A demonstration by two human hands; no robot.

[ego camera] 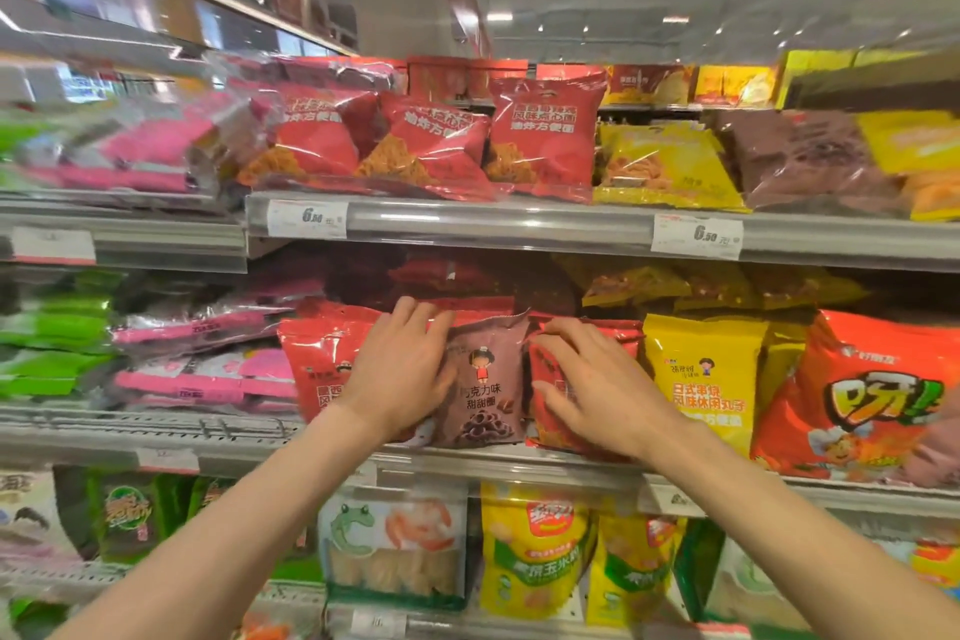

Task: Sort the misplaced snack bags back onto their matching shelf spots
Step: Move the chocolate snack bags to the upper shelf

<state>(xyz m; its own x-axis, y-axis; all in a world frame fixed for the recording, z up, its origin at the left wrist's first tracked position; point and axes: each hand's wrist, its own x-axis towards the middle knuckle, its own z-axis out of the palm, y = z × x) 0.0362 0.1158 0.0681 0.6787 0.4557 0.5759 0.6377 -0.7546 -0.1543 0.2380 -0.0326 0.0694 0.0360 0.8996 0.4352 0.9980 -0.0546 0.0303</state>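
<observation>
The brown choc-ring bag (485, 387) stands upright at the front of the middle shelf (467, 463), wedged between two red bags: one red bag on its left (317, 364) and one red bag on its right (545, 369). It looks misplaced, since the front-row neighbours are red and a brown pack of similar colour (800, 161) lies on the top shelf (493, 224), far right. The left hand (400, 369) lies over the left red bag with fingers bent onto the brown bag's left edge; whether it actually pinches the bag can't be told. The right hand (587, 379) has fingers spread and loosely bent against the right red bag, pressing it aside, holding nothing. Step in hand, by judgement: freeing the brown bag from the red row, approx. at the start of one sort cycle. Next move calls for a firm pinch on the bag's top seam or side, a straight pull toward the front w/o dragging the red bags off the shelf, then a lift to the matching brown spot. Count, front row of middle shelf: 1 brown bag, 2 red bags, 1 yellow bag (704, 374), 1 orange bag (862, 395); further packs behind are too dark to count. Price tags on top shelf rail: 2 legible (307, 218).
</observation>
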